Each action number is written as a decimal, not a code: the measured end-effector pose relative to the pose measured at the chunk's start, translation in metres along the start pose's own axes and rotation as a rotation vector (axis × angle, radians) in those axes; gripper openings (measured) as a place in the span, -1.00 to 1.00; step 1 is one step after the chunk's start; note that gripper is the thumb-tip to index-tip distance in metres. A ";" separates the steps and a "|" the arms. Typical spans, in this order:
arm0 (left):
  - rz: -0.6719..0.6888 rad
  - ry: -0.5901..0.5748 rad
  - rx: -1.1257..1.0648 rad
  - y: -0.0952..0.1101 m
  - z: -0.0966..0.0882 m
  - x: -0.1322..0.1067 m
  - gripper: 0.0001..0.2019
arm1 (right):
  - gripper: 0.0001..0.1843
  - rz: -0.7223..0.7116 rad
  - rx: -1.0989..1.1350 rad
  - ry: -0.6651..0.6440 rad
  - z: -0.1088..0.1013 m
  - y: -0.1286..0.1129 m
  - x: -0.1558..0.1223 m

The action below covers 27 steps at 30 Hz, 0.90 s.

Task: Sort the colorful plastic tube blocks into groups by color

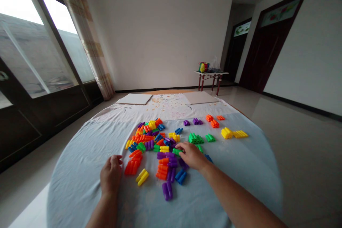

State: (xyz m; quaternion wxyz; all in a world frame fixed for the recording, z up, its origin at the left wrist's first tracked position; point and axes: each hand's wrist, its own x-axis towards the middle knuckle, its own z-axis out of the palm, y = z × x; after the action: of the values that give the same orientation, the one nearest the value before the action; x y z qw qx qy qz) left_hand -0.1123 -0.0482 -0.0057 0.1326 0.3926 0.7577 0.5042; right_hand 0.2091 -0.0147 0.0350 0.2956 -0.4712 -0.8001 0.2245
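Small plastic tube-shaped building pieces in several colours lie in a loose heap (149, 137) on the table. My right hand (191, 155) reaches into the heap's right side, its fingertips closed on a green plastic piece (176, 151). To the heap's left, my left hand (110, 171) rests on the cloth, fingers loosely bent and holding nothing I can see. Beside it are orange pieces (133, 165) and a yellow piece (142, 177). Purple pieces (167, 190) and a blue piece (181, 176) lie near the front, below my right hand.
Sorted by colour, green (196, 138), purple (197, 121), orange (214, 124) and yellow pieces (227, 133) form small groups on the right. Two flat boards (134, 99) (201, 97) lie at the cloth-covered table's (80, 171) far edge. A small side table (224, 73) stands by the wall.
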 end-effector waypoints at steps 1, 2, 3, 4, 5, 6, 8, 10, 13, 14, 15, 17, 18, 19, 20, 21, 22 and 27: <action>0.001 0.001 0.000 0.000 0.000 0.000 -0.64 | -0.69 0.002 0.100 0.039 -0.003 0.000 -0.003; 0.001 0.001 0.001 -0.001 0.000 0.000 -0.64 | -0.69 0.008 0.190 0.080 -0.007 0.002 -0.006; -0.003 0.001 0.001 -0.001 0.000 0.001 -0.64 | -0.70 0.019 0.261 0.121 -0.012 0.004 -0.009; -0.008 0.000 0.001 -0.002 0.000 0.001 -0.64 | -0.71 0.032 0.307 0.158 -0.018 0.007 -0.013; -0.016 -0.002 0.000 -0.002 0.001 0.001 -0.64 | -0.71 0.047 0.331 0.195 -0.025 0.012 -0.017; -0.025 -0.005 -0.001 -0.003 0.001 0.002 -0.64 | -0.71 0.068 0.337 0.233 -0.033 0.019 -0.022; -0.042 -0.011 0.000 -0.006 0.002 0.004 -0.64 | -0.71 0.126 0.319 0.309 -0.048 0.037 -0.032; -0.053 -0.014 0.004 -0.009 0.002 0.007 -0.64 | -0.69 0.194 0.282 0.396 -0.060 0.058 -0.042; -0.062 -0.025 0.015 -0.015 0.003 0.011 -0.65 | -0.69 0.300 0.219 0.497 -0.068 0.090 -0.055; -0.074 -0.027 0.020 -0.016 0.003 0.012 -0.66 | -0.69 0.330 0.199 0.505 -0.068 0.099 -0.059; -0.088 -0.027 0.028 -0.017 0.003 0.013 -0.67 | -0.70 0.352 0.179 0.494 -0.068 0.106 -0.062; -0.114 -0.018 0.035 -0.018 0.003 0.014 -0.69 | -0.73 0.368 0.136 0.425 -0.064 0.115 -0.066; -0.122 -0.016 0.036 -0.018 0.003 0.014 -0.70 | -0.75 0.368 0.111 0.389 -0.063 0.117 -0.067; -0.126 -0.012 0.035 -0.017 0.002 0.013 -0.70 | -0.76 0.368 0.087 0.361 -0.062 0.118 -0.068; -0.129 -0.011 0.032 -0.015 0.002 0.013 -0.70 | -0.75 0.370 0.065 0.344 -0.061 0.118 -0.068; -0.132 -0.012 0.027 -0.014 0.002 0.012 -0.71 | -0.74 0.376 0.045 0.337 -0.061 0.117 -0.069; -0.136 -0.010 0.026 -0.012 0.001 0.010 -0.71 | -0.72 0.384 0.025 0.336 -0.062 0.116 -0.070; -0.139 -0.009 0.031 -0.003 0.000 0.006 -0.70 | -0.68 0.338 -0.052 0.228 -0.070 0.117 -0.072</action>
State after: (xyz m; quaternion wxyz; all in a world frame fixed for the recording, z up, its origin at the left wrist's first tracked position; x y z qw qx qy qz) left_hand -0.1180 -0.0447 -0.0075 0.1649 0.3433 0.7902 0.4801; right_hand 0.3568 -0.0198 -0.0080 0.3300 -0.6286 -0.6767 0.1953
